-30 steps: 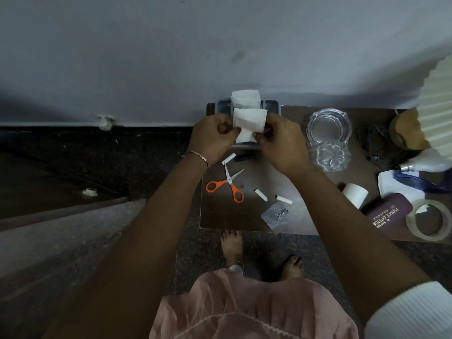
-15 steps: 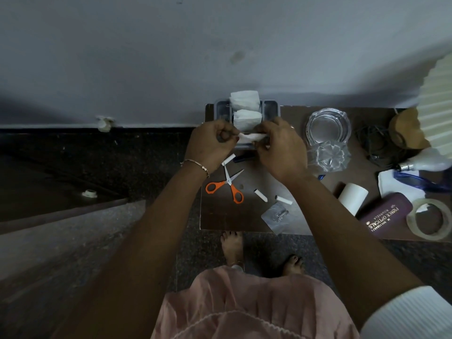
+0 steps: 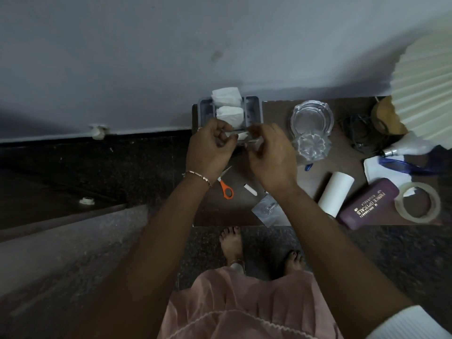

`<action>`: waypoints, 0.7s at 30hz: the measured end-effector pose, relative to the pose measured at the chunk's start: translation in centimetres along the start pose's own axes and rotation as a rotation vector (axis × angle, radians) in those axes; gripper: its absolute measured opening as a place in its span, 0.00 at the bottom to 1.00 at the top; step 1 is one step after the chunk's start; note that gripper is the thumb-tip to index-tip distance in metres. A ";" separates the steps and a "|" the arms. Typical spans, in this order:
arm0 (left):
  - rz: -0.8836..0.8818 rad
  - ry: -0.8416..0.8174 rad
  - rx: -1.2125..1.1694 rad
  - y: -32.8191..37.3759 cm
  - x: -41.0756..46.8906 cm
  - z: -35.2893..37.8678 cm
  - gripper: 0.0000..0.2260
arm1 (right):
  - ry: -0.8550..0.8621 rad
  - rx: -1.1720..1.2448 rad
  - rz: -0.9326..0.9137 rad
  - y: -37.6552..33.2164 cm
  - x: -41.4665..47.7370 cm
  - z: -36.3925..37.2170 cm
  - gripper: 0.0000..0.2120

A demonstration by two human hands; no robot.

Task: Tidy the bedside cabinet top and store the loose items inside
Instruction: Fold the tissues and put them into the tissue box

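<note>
**Hands pinch a tissue at the tray**

Left hand (image 3: 210, 149) is curled, fingers pinching one end of a folded white tissue (image 3: 241, 135) at the near edge of the grey tray (image 3: 255, 108); two more folded tissues sit inside it. Right hand (image 3: 271, 155) pinches the other end. Orange scissors (image 3: 226, 188) lie on the bench (image 3: 220, 214) below the wrists. Further right: glass ashtrays (image 3: 311, 118), a white roll (image 3: 336, 193), a maroon spectacle case (image 3: 367, 204), a tape ring (image 3: 417, 201).
</note>
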State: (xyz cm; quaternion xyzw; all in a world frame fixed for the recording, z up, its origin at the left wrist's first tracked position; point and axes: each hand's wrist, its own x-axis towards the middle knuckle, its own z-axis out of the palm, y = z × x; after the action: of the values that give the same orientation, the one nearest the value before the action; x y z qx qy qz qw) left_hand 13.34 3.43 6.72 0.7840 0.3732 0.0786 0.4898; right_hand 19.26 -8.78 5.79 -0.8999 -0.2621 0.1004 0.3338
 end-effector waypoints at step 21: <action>-0.046 -0.119 -0.161 11.3 -16.4 24.7 0.16 | 0.106 0.110 0.254 18.9 -14.2 -18.7 0.06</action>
State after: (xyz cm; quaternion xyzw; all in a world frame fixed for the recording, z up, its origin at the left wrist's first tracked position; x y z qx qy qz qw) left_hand 19.50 -27.72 7.48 0.7367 0.3537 0.0501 0.5742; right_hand 21.61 -38.80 7.66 -0.9103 -0.1220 0.1083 0.3804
